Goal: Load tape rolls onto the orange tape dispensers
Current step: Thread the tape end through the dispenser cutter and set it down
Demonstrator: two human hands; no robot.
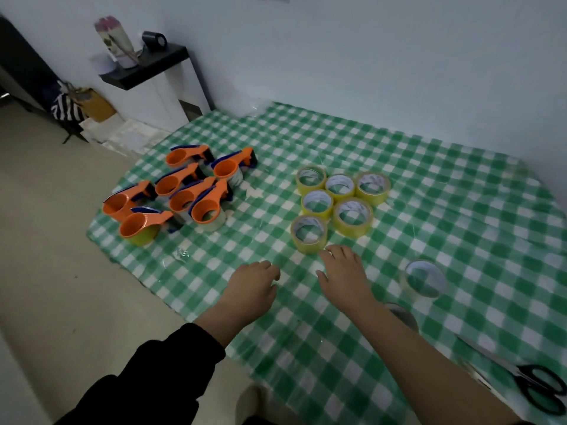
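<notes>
1. Seven dispensers point(196, 188) cluster at the left of the cloth point(429, 179). At least three seem to carry a roll; the rest are hard to tell.
2. Six yellow rolls point(352, 230) sit loose mid-cloth, with a clear roll point(406, 280) further right. Loading looks under half done.
3. Dispenser long axes run diagonal: ring near-left, cutter end far-right. Rolls lie flat, holes up.
4. Left hand point(254, 282): loosely curled, empty, on the cloth. Right hand point(343, 271): spread, empty, fingertips just beside the nearest roll point(306, 245).
</notes>
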